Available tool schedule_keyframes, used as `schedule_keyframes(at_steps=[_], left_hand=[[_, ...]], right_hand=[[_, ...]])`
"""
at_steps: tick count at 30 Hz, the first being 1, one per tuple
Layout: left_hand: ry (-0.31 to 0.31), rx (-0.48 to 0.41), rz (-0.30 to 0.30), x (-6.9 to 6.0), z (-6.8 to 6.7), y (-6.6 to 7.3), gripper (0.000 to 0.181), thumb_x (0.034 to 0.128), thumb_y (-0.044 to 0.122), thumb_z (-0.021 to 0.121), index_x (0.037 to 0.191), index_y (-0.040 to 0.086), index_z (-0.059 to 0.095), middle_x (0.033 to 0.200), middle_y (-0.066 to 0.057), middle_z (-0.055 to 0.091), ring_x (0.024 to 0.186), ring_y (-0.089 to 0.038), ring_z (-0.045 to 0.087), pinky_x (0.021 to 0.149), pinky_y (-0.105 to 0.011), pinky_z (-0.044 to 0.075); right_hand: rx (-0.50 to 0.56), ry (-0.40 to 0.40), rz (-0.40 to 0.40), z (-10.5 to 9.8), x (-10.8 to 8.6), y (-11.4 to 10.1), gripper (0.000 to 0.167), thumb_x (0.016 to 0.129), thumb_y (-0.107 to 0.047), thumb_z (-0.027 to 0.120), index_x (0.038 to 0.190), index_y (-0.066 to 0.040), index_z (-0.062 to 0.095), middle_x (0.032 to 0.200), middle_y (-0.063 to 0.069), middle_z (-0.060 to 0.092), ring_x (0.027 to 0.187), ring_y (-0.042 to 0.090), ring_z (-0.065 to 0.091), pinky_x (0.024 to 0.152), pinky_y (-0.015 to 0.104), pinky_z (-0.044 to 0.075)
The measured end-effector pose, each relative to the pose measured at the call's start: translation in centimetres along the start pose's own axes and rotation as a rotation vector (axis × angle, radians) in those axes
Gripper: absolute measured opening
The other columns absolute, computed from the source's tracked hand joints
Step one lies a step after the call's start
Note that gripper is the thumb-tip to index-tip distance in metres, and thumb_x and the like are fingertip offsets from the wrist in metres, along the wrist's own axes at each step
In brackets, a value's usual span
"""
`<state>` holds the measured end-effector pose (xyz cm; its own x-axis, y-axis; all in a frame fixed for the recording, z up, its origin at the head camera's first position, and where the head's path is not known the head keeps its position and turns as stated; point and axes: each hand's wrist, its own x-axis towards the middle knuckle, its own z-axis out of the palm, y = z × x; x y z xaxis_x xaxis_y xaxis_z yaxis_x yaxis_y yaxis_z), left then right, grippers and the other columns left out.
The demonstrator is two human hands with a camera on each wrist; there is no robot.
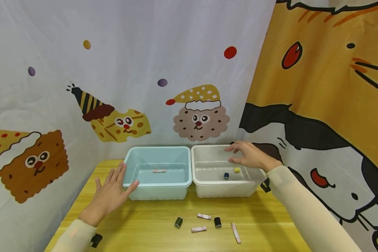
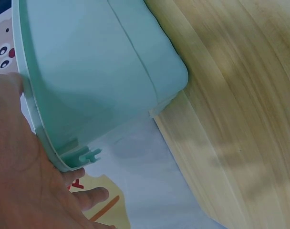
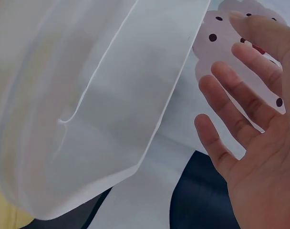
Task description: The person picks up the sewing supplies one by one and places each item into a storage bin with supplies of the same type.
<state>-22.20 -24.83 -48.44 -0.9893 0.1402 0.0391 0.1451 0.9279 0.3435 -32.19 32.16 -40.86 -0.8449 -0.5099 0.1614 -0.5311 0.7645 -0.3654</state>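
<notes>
My left hand (image 1: 111,192) rests against the left rim of a light blue plastic bin (image 1: 159,192), its fingers extended. Inside that bin lies a small folded white-and-pink measuring tape (image 1: 159,170). Over the right side of a white plastic bin (image 1: 225,190) hovers my right hand (image 1: 250,155), fingers loosely spread and holding nothing. A navy thread spool (image 1: 226,176) and a yellow thread spool (image 1: 236,170) sit in the white bin. From the left wrist view, the left hand (image 2: 35,167) touches the blue bin's rim. The right hand (image 3: 254,114) is beside the white bin's wall in the right wrist view.
In front of the bins, on the wooden table (image 1: 145,224), lie a dark green spool (image 1: 178,222), a black spool (image 1: 217,222) and three folded tapes, one of them (image 1: 236,232) farthest right. The bins stand side by side before a printed cloth (image 1: 176,42).
</notes>
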Motion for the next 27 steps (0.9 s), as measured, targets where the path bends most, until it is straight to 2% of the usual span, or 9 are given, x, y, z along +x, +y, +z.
schedule_keyframes(at_steps=[9,18,23,27], left_hand=[[0.007,0.000,0.005,0.0,-0.1,0.1,0.112,0.1144,0.083,0.045,0.188,0.006,0.011,0.197,-0.023,0.013,0.175,-0.065,0.019,0.122,-0.105,0.003],[0.003,0.004,-0.003,-0.1,0.0,0.1,0.114,0.1136,0.085,0.043,0.188,0.006,0.011,0.197,-0.022,0.013,0.176,-0.065,0.019,0.122,-0.104,0.003],[0.006,0.007,0.000,-0.2,0.0,0.1,0.113,0.1139,0.085,0.042,0.188,0.006,0.011,0.197,-0.022,0.014,0.175,-0.065,0.021,0.122,-0.105,0.004],[0.005,0.006,0.002,-0.1,0.0,0.0,0.113,0.1141,0.085,0.042,0.188,0.006,0.011,0.197,-0.022,0.013,0.176,-0.065,0.019,0.122,-0.105,0.004]], right_hand=[[-0.038,0.018,-0.026,0.0,-2.0,-1.2,0.044,0.106,-0.027,0.090,0.149,-0.020,0.081,0.147,0.005,0.079,0.127,0.032,0.077,0.106,0.058,0.066],[-0.062,0.058,-0.087,0.5,-4.1,-2.5,0.042,0.104,-0.027,0.093,0.144,-0.024,0.083,0.141,0.000,0.080,0.119,0.020,0.075,0.099,0.049,0.065],[-0.071,0.076,-0.134,0.8,-5.1,-3.2,0.041,0.102,-0.024,0.094,0.142,-0.022,0.084,0.139,-0.001,0.080,0.124,0.026,0.077,0.103,0.053,0.067],[-0.076,0.084,-0.141,1.0,-5.9,-3.8,0.041,0.102,-0.025,0.094,0.141,-0.024,0.084,0.140,-0.003,0.080,0.128,0.026,0.078,0.106,0.056,0.068]])
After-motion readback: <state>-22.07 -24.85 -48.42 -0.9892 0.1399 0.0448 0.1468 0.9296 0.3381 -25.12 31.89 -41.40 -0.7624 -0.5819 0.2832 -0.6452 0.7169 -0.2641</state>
